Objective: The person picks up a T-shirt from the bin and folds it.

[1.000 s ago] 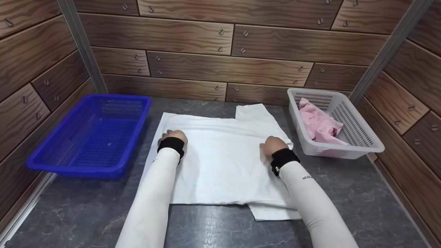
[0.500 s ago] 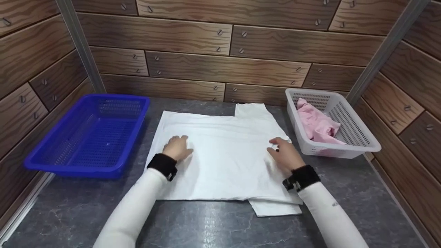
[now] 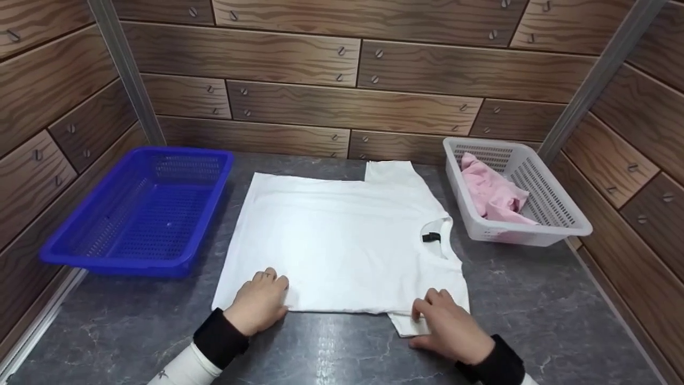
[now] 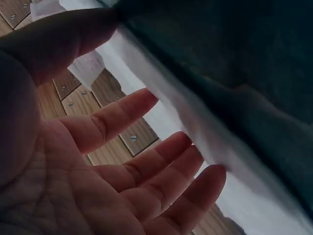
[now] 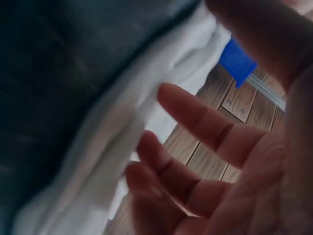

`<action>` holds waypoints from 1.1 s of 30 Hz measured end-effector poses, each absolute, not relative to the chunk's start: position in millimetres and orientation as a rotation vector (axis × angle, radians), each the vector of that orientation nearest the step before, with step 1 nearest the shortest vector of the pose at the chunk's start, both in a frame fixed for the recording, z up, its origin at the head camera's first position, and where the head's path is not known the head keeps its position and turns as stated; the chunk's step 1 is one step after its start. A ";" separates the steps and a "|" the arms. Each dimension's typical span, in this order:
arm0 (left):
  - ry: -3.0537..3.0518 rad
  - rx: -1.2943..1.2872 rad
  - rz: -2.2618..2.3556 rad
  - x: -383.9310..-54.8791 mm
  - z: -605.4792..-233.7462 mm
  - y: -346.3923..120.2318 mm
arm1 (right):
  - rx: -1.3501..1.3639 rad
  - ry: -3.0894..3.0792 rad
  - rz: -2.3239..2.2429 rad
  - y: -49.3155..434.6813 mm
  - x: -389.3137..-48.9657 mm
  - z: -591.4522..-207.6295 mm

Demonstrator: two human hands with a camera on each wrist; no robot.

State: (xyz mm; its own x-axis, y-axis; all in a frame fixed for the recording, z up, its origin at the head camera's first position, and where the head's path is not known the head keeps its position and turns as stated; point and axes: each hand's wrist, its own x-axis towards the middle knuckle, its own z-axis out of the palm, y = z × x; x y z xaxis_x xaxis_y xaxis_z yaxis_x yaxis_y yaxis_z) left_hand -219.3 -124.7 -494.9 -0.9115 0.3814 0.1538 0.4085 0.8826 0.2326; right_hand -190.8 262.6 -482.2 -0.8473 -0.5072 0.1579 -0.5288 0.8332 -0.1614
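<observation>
A white T-shirt (image 3: 342, 240) lies flat on the dark table, its collar with a black label (image 3: 430, 237) facing right. One sleeve (image 3: 390, 171) sticks out at the far side; the near sleeve (image 3: 402, 324) shows below the front edge. My left hand (image 3: 258, 302) is at the near hem corner, fingers over the cloth and thumb by the table. Over at the near sleeve is my right hand (image 3: 451, 327), fingers bent loosely above the fabric. Both wrist views show spread fingers (image 4: 168, 154) with fingertips right at the shirt's edge and thumbs apart from them.
To the left stands a blue plastic basket (image 3: 184, 262) with nothing in it. A white basket (image 3: 534, 232) at the right holds a crumpled pink cloth (image 3: 494, 190). Wood-patterned walls (image 3: 294, 101) enclose the dark marbled table (image 3: 331, 353) at the back and sides.
Both hands have lifted off the middle of the T-shirt and come back toward the near edge, uncovering the collar and label. The shirt has hardly shifted.
</observation>
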 end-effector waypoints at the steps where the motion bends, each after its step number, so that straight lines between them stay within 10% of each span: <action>1: -2.902 -0.632 -0.361 -218.2 -496.5 -124.4 | 0.823 -2.884 0.288 263.9 -189.5 -483.4; 33: -2.848 -0.534 -0.295 -211.0 -486.3 -188.7 | 0.866 -2.912 1.202 340.1 -160.7 -449.8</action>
